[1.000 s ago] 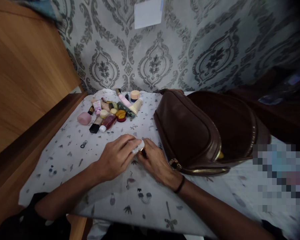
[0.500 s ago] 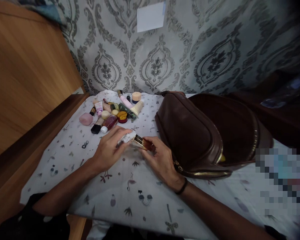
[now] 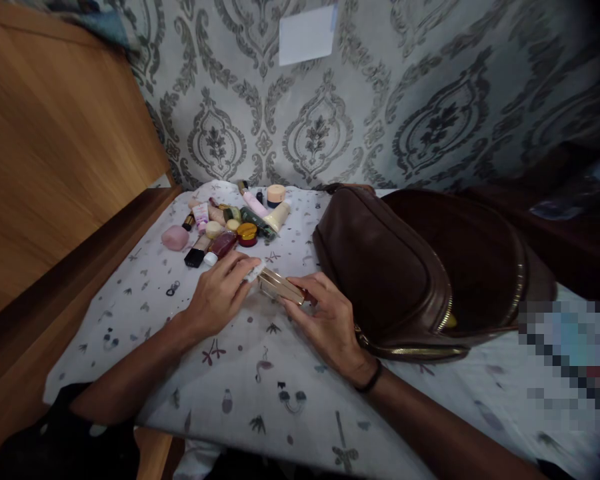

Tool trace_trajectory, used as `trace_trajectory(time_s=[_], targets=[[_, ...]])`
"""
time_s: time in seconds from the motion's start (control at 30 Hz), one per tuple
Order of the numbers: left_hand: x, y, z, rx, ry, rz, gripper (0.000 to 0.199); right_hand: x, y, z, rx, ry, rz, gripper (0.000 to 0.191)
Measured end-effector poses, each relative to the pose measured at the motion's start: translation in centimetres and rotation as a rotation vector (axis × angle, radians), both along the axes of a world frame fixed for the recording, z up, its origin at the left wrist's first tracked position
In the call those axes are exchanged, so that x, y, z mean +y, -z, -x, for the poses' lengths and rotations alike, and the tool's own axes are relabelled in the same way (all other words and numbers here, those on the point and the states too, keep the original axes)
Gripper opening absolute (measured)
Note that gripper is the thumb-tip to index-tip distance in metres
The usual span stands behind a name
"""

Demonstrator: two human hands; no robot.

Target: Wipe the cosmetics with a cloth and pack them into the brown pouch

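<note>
Sheet [image 3: 190, 377]: left fingers [image 3: 241, 272] pinch white wad [image 3: 256, 271], right fingers [image 3: 324, 288] gold item [image 3: 280, 287], now more exposed.

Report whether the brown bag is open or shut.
Open: the brown bag has its gold zipper edges parted, showing the dark inside.

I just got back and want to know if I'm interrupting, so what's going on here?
A person is handling a gold-coloured item with both hands in play. The right hand grips one end, while the left hand pinches a small white piece, perhaps tissue, at the other end. Cosmetics lie grouped on the patterned cloth beyond the left hand, and a brown bag sits unzipped beside the right.
</note>
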State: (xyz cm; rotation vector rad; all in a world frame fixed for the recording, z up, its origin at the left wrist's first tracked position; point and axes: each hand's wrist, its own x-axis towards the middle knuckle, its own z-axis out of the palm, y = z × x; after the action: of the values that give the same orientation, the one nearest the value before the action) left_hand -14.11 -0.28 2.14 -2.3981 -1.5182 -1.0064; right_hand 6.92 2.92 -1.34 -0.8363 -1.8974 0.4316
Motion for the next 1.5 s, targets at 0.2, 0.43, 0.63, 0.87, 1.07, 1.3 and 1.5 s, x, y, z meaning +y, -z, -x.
trace_trajectory(time_s=[0.2,0.43,0.63,0.87,1.07,1.3,1.5], targets=[[0.4,-0.2,0.1,-0.187,0.027,0.145,0.025,0.3,-0.3,-0.2,-0.046,-0.025,0.024,0.016],[0.7,-0.6,0.4,-0.372,-0.005,0.280,0.028,0.6,0.5,0.0,-0.028,-0.045,0.120,0.037],[0.3,-0.6,0.0,-0.220,0.014,0.157,0.026,0.6,0.3,0.1,-0.016,-0.060,0.215,0.015],[-0.5,-0.6,-0.7,0.047,-0.056,-0.017,0.026,0.5,0.3,0.2,0.012,-0.117,0.243,0.024],[-1.3,-0.6,-2.5,0.178,-0.009,-0.127,0.025,0.5,0.8,0.3,0.012,-0.174,0.193,0.030],[-1.7,-0.6,-4.1,0.184,0.066,-0.142,0.023,0.4,0.7,0.3,-0.032,-0.176,0.110,0.015],[-1.3,-0.7,-3.6,0.163,0.078,-0.116,0.023,0.7,1.3,0.4,-0.294,-0.041,0.165,0.010]])
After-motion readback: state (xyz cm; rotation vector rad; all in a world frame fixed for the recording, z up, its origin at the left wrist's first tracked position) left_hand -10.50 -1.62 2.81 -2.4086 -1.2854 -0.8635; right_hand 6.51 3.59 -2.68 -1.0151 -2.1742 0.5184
